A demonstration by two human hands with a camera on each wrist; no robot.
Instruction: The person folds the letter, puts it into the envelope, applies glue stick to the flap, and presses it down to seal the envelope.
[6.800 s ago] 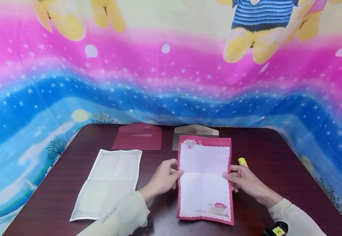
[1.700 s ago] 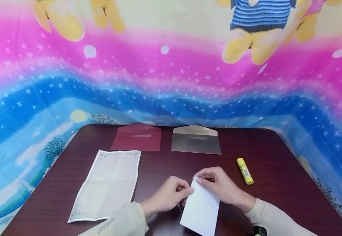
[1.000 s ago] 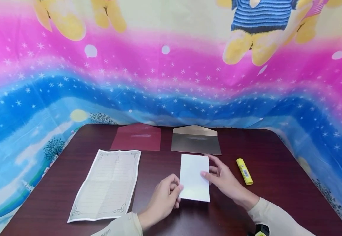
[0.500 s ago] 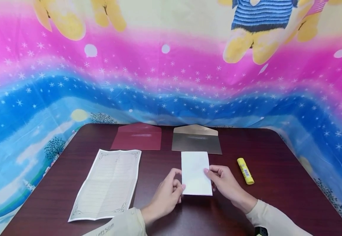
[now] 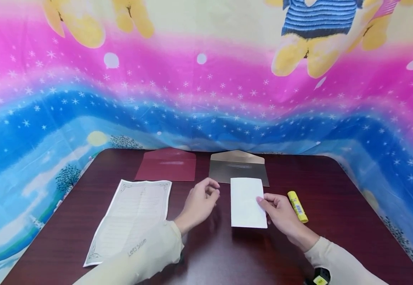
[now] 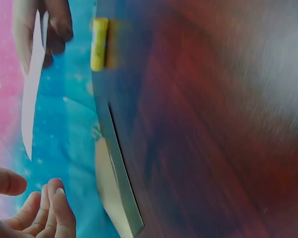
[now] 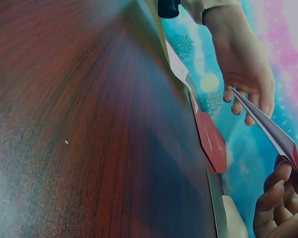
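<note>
A folded sheet of letter paper [image 5: 248,202], its white back showing, is held up above the table in the head view. My right hand [image 5: 284,215] pinches its right edge between thumb and fingers. In the right wrist view the folded paper [image 7: 265,124] is seen edge-on, its layers slightly parted, with a red border at the held end. My left hand [image 5: 198,202] hovers to the left of the paper, fingers loosely bent and holding nothing. The left wrist view shows a gap between that hand's fingertips [image 6: 56,186] and the paper [image 6: 32,99].
At the back of the dark wooden table [image 5: 206,257] lie a red envelope [image 5: 167,168] and a bronze-brown envelope [image 5: 238,172], flaps unfolded. A creased lined sheet [image 5: 131,213] lies at left, partly under the left sleeve. A yellow glue stick [image 5: 297,206] lies right.
The pink-bordered sheet, earlier spread between both hands, has been folded into a small white rectangle. My left hand has let go and moved up; my right hand has carried the paper slightly right.
</note>
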